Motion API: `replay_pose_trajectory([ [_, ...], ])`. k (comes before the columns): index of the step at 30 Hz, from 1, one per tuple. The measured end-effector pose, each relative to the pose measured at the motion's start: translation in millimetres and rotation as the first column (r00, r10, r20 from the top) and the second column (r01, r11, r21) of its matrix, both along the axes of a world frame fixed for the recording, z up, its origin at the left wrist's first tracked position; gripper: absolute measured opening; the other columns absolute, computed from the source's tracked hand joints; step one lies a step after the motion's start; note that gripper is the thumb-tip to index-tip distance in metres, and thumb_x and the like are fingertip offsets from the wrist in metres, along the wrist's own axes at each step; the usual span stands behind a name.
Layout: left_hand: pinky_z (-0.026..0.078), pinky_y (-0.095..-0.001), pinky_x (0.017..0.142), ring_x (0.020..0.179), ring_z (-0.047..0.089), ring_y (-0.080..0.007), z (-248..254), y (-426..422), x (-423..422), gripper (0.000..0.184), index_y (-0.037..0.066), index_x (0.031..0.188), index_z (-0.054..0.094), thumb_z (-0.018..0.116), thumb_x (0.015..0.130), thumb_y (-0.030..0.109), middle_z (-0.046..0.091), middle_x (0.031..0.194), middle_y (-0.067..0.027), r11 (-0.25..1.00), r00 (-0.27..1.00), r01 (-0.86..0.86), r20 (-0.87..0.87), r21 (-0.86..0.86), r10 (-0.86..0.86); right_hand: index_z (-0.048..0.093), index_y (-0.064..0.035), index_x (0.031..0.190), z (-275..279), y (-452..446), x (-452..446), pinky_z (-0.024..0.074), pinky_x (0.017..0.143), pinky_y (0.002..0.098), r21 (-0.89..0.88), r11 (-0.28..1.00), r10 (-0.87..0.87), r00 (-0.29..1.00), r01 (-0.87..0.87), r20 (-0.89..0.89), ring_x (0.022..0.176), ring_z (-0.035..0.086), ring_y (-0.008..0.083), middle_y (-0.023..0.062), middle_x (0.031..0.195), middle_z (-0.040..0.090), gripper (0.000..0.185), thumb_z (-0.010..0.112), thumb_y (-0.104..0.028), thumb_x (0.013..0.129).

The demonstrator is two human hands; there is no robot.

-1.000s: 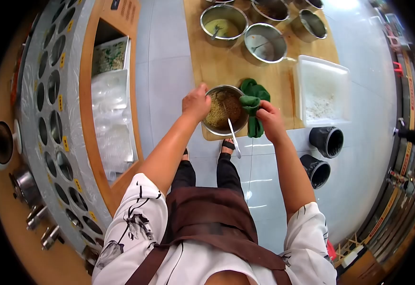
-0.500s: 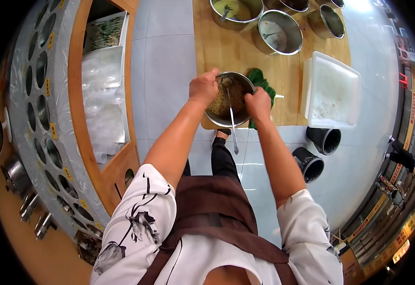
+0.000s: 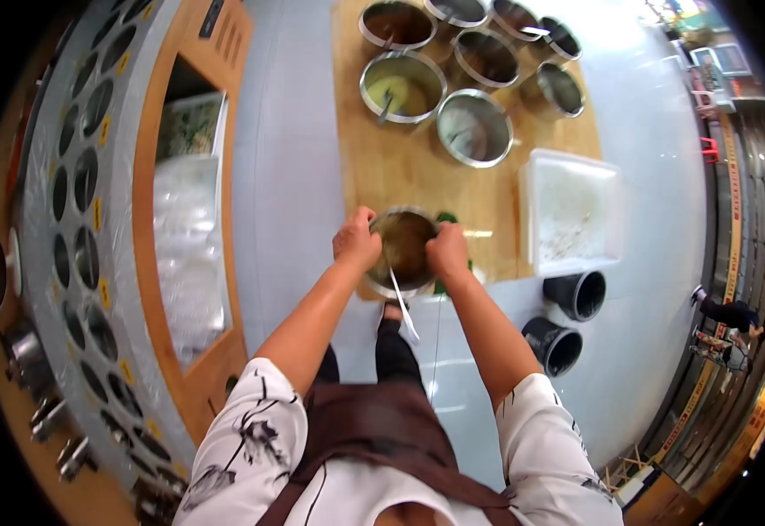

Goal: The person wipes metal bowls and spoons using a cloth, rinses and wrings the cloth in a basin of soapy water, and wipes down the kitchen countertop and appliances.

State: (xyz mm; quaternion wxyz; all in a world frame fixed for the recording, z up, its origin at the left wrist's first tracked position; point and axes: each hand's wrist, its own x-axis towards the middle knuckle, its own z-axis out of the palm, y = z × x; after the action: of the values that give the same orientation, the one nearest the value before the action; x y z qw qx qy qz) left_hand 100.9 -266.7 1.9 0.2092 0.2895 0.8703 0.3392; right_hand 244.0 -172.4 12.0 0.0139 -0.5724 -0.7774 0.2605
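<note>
A steel pot (image 3: 404,250) with brown grainy contents stands at the near edge of the wooden table (image 3: 369,180). My left hand (image 3: 357,238) is closed on its left rim. On the right rim, my right hand (image 3: 449,252) grips the same pot. A spoon (image 3: 403,307) leans out over the near rim, its pale handle pointing towards me. Part of a green cloth (image 3: 441,286) shows behind and below my right hand, mostly hidden by the hand and pot.
Several steel pots, one with yellow contents (image 3: 403,86), stand at the table's far end. A white tray (image 3: 573,210) lies at the right. Two black bins (image 3: 553,345) stand on the floor. A wooden cabinet (image 3: 144,206) is at the left. A person (image 3: 728,314) is far right.
My right hand has let go of the green cloth and taken the pot's right rim. My left hand has closed on the left rim. The view has shifted, showing more far pots.
</note>
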Motion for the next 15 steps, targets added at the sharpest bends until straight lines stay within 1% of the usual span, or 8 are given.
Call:
replay_pose_trajectory([
  [2, 0.047, -0.0416, 0.071, 0.08, 0.059, -0.0345, -5, 25, -13, 0.028, 0.012, 0.097, 0.058, 0.05, 0.071, 0.005, 0.063, 0.085, -0.0121, 0.888, 0.894, 0.449, -0.042, 0.1, -0.447, 0.06, -0.0008, 0.077, 8, 16, -10, 0.0478, 0.072, 0.0411, 0.061, 0.957, 0.281, 0.959, -0.283, 0.032, 0.078, 0.056, 0.0388, 0.0214, 0.079, 0.057, 0.013, 0.055, -0.003, 0.065],
  [3, 0.047, -0.0416, 0.071, 0.08, 0.059, -0.0345, -6, 34, -16, 0.028, 0.012, 0.097, 0.058, 0.05, 0.071, 0.005, 0.063, 0.085, -0.0121, 0.881, 0.888, 0.459, -0.054, 0.118, -0.456, 0.06, -0.0003, 0.077, 11, 17, -15, 0.0479, 0.072, 0.0423, 0.061, 0.963, 0.26, 0.965, -0.262, 0.028, 0.079, 0.057, 0.0396, 0.0227, 0.081, 0.059, 0.013, 0.053, -0.005, 0.067],
  [5, 0.047, -0.0398, 0.07, 0.079, 0.06, -0.0319, -5, 42, -18, 0.026, 0.012, 0.092, 0.064, 0.05, 0.071, 0.006, 0.064, 0.084, -0.0113, 0.861, 0.837, 0.508, 0.229, 0.009, -0.497, 0.06, 0.0007, 0.077, -3, 20, -11, 0.0478, 0.072, 0.0444, -0.08, 0.993, 0.086, 0.996, -0.083, 0.035, 0.079, 0.058, 0.0402, 0.0242, 0.082, 0.06, 0.014, 0.051, -0.007, 0.069],
  [9, 0.049, -0.0359, 0.067, 0.076, 0.062, -0.0292, 11, 30, -8, 0.023, 0.013, 0.085, 0.068, 0.052, 0.07, 0.007, 0.064, 0.081, -0.0124, 0.96, 0.927, 0.255, 0.25, 0.12, -0.278, 0.061, 0.0021, 0.081, -11, -3, 15, 0.0466, 0.073, 0.0452, -0.176, 0.976, -0.131, 0.991, 0.132, 0.015, 0.082, 0.058, 0.0411, 0.0259, 0.083, 0.06, 0.021, 0.053, -0.008, 0.065],
  [11, 0.049, -0.034, 0.067, 0.075, 0.063, -0.0279, 7, 25, -5, 0.021, 0.012, 0.085, 0.068, 0.053, 0.07, 0.008, 0.065, 0.081, -0.0121, 0.965, 0.932, 0.234, 0.255, 0.122, -0.258, 0.062, 0.0028, 0.083, -9, -22, 21, 0.0473, 0.074, 0.0429, -0.229, 0.92, -0.322, 0.946, 0.318, 0.02, 0.082, 0.059, 0.0404, 0.0256, 0.084, 0.061, 0.025, 0.055, -0.011, 0.064],
  [13, 0.049, -0.0337, 0.067, 0.075, 0.063, -0.0267, 2, 20, 0, 0.02, 0.01, 0.084, 0.068, 0.054, 0.07, 0.006, 0.065, 0.08, -0.0124, 0.99, 0.961, 0.048, 0.263, 0.132, -0.082, 0.062, 0.0035, 0.083, -16, -51, 21, 0.0474, 0.073, 0.0419, -0.288, 0.791, -0.585, 0.805, 0.54, -0.099, 0.081, 0.06, 0.0401, 0.0258, 0.082, 0.061, 0.024, 0.054, -0.011, 0.066],
  [14, 0.049, -0.0337, 0.067, 0.075, 0.063, -0.0267, 0, 16, 7, 0.02, 0.01, 0.084, 0.068, 0.054, 0.07, 0.006, 0.065, 0.08, -0.0124, 0.989, 0.962, 0.05, 0.258, 0.14, -0.086, 0.062, 0.0035, 0.085, -15, -63, 17, 0.0476, 0.072, 0.0389, -0.355, 0.694, -0.697, 0.708, 0.626, -0.113, 0.079, 0.061, 0.0368, 0.023, 0.082, 0.063, 0.026, 0.056, -0.011, 0.064],
  [15, 0.049, -0.0336, 0.068, 0.075, 0.063, -0.0267, -2, 12, 15, 0.02, 0.008, 0.084, 0.067, 0.054, 0.07, 0.004, 0.065, 0.081, -0.0126, 0.982, 0.968, -0.107, 0.241, 0.157, 0.067, 0.061, 0.0039, 0.089, -13, -73, 7, 0.0473, 0.072, 0.0368, -0.396, 0.587, -0.795, 0.595, 0.706, -0.119, 0.079, 0.062, 0.0331, 0.0208, 0.083, 0.064, 0.029, 0.057, -0.009, 0.063],
])
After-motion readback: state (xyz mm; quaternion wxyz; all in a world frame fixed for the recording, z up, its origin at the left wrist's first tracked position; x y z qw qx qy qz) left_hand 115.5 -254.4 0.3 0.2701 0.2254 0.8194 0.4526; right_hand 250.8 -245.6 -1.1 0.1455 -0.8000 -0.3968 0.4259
